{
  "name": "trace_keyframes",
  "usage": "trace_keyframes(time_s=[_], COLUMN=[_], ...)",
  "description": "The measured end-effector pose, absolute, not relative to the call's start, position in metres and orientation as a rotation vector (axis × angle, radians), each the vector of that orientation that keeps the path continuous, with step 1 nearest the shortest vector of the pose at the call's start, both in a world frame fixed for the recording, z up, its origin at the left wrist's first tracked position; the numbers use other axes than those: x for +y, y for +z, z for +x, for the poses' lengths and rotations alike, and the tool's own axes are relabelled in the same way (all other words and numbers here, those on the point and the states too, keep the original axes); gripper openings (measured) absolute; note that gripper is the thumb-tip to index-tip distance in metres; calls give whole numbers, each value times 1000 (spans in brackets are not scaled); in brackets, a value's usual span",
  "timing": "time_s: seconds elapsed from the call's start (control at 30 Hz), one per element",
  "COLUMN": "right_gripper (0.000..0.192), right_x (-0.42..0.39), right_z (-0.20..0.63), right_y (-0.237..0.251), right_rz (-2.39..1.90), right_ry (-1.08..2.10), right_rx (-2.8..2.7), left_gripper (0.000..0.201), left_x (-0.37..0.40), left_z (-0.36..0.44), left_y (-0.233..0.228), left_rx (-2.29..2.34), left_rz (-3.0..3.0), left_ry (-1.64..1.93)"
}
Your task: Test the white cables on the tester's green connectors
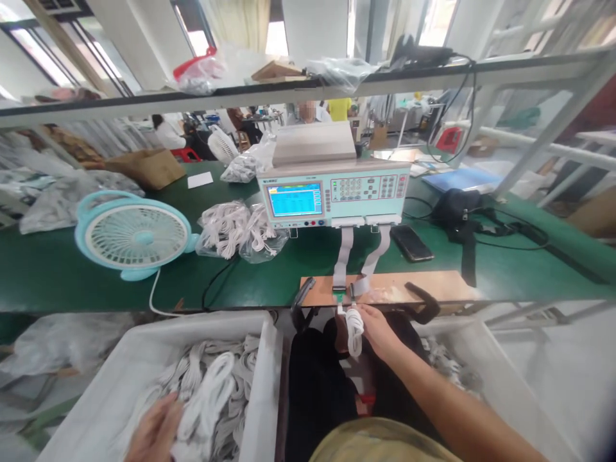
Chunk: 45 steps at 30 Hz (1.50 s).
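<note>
My right hand (380, 330) is at the front edge of the bench, its fingers closed on the connector end of a coiled white cable (355, 330). That end sits at a small green circuit board (339, 298), where grey ribbon cables (342, 260) come down from a bench tester (337, 196) with a lit blue screen. Whether the plug is fully seated cannot be made out. Low on the left, my left hand (156, 427) is over a white bin (120, 366), its curled fingers against a bundled white cable (209, 394). Part of this grip is hidden.
Several cable bundles fill the bin. A blue fan (139, 236), bagged cables (226, 228), a phone (412, 243) and a black bag (457, 208) lie on the green bench (250, 282). Clamps (302, 301) hold a wooden board (433, 282). Another bin (500, 378) stands right.
</note>
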State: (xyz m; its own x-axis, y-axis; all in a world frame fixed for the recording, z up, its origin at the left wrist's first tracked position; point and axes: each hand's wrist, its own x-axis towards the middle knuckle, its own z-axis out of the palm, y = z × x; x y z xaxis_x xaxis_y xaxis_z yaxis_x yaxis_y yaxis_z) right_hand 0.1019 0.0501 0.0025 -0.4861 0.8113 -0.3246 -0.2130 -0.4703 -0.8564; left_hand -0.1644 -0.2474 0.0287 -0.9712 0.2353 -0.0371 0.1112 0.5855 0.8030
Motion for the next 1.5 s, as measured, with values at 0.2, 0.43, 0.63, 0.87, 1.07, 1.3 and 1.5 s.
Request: trace_keyframes(time_s=[0.2,0.43,0.63,0.87,1.07,1.3,1.5], right_gripper=[31,40,44,36,30,33,33], right_x=[50,49,48,20,68,41,19], right_z=[103,97,92,138,284,278,186], right_y=[1,5,1,10,24,23,-1], right_rz=[-1025,-1014,-1003,-1074,-1409,-1293,-1052], right_ry=[2019,1910,1892,2011,1386,1577,2072], right_rx=[-1037,-1061,-999,-1143,-1779,-1653,-938], left_gripper=[40,44,43,39,32,21,5], left_x=[-115,-11,-4,-37,-52,-41,-34], left_z=[-70,-25,-20,5,13,44,61], left_y=[31,19,17,7,3,21,20], left_rx=[1999,1624,1690,1618,1711,1640,1391], left_rz=[672,867,965,902,848,1561,2148], left_ry=[1242,1249,1234,1119,1203,1207,962])
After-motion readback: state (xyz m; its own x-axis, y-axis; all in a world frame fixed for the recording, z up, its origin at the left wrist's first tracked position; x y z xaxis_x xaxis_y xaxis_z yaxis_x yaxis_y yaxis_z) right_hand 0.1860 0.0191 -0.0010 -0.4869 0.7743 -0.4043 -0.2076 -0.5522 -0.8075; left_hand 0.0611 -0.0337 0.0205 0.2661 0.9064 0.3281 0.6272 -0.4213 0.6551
